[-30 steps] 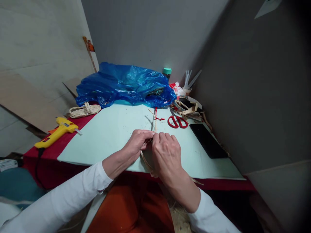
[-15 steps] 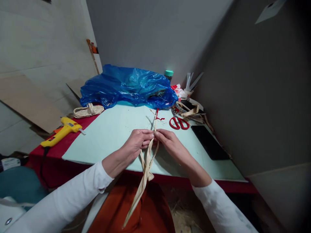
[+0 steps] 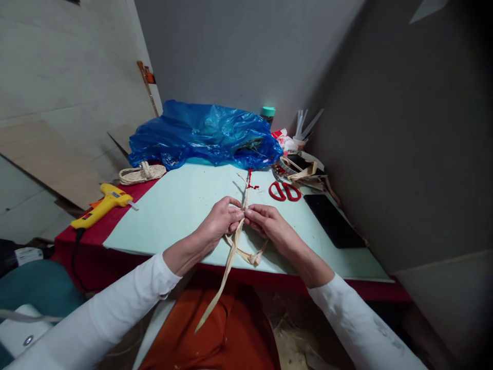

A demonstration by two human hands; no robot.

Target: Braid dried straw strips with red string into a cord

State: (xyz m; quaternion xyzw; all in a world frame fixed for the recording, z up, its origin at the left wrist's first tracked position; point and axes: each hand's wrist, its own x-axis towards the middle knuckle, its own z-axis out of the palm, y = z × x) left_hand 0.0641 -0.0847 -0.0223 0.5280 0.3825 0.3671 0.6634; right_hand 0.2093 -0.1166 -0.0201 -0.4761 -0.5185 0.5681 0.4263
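Pale, dry fibre strips point(image 3: 230, 262) run between my two hands over the near part of the light green board point(image 3: 181, 210). My left hand point(image 3: 223, 218) pinches them from the left, and my right hand point(image 3: 264, 220) pinches them close beside it, fingertips almost touching. One long strip hangs past the board's front edge; another loops below my right hand with a knotted lump on it. Beyond my fingers a thin twisted length leads up to a red cord point(image 3: 251, 180) lying on the board. The spot between the fingertips is partly hidden.
Red-handled scissors point(image 3: 285, 191) and a black phone-like slab point(image 3: 333, 221) lie to the right. A crumpled blue plastic bag point(image 3: 204, 133) covers the back. At left are a yellow glue gun point(image 3: 102, 205) and a bundle of braided cord point(image 3: 142, 173) on red cloth.
The strips below my hands have parted: the knotted portion has swung right under my right hand, while one long strip still hangs down. Both hands keep their pinch at nearly the same place.
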